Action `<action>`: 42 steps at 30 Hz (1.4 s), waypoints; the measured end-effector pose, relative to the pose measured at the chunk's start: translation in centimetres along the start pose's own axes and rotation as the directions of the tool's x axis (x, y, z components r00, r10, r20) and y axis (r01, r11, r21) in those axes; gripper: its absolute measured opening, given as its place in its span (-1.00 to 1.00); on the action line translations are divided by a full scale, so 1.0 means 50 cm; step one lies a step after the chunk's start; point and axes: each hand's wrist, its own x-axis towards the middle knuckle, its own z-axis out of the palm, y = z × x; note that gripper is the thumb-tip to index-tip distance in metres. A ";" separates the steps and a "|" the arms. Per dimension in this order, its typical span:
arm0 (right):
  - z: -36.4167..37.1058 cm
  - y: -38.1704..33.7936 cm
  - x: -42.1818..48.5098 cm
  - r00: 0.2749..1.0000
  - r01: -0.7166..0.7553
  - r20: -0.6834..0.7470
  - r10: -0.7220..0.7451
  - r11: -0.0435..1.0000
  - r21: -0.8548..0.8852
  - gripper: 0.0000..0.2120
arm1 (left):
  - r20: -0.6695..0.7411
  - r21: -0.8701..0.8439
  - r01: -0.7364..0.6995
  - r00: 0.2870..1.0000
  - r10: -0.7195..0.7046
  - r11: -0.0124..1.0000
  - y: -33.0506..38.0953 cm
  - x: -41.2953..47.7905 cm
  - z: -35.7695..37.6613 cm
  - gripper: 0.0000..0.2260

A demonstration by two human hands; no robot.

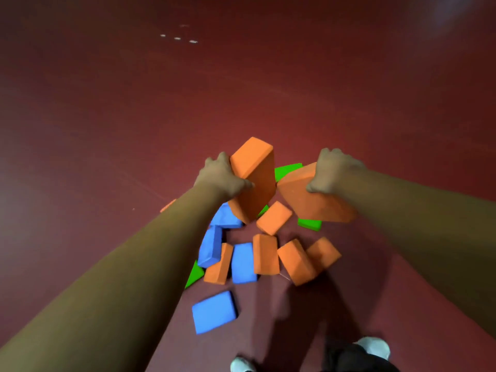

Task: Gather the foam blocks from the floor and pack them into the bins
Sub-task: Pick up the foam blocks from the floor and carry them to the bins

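Note:
My left hand [220, 174] grips a large orange foam block [255, 181], held tilted on end above the pile. My right hand [334, 171] grips a second orange block [311, 200], lying flatter and lifted off the floor. Below them a pile of foam blocks lies on the dark red floor [107, 130]: several orange ones [265, 255], several blue ones [243, 263], one blue block [214, 312] apart nearest me, and green ones [310, 224] partly hidden under the held blocks. No bin is in view.
My two feet in light shoes [374, 346] stand at the bottom edge, just behind the pile. A small orange piece [167, 205] shows beside my left forearm. Open red floor stretches away ahead and to both sides.

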 end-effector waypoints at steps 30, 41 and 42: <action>0.029 1.492 -0.426 0.482 -0.826 0.103 0.870 0.412 0.384 -0.22 | 0.533 0.077 -0.943 0.314 0.785 0.325 1.555 -0.430 0.756 -0.19; 0.119 1.756 -0.670 0.091 -0.926 0.210 0.973 0.006 0.377 -0.42 | 0.633 -0.093 -0.994 -0.098 0.768 -0.049 1.840 -0.774 1.020 -0.22; 0.120 1.785 -0.675 0.071 -0.929 0.222 0.972 -0.017 0.370 -0.46 | 0.642 -0.105 -0.992 -0.122 0.757 -0.071 1.868 -0.791 1.045 -0.21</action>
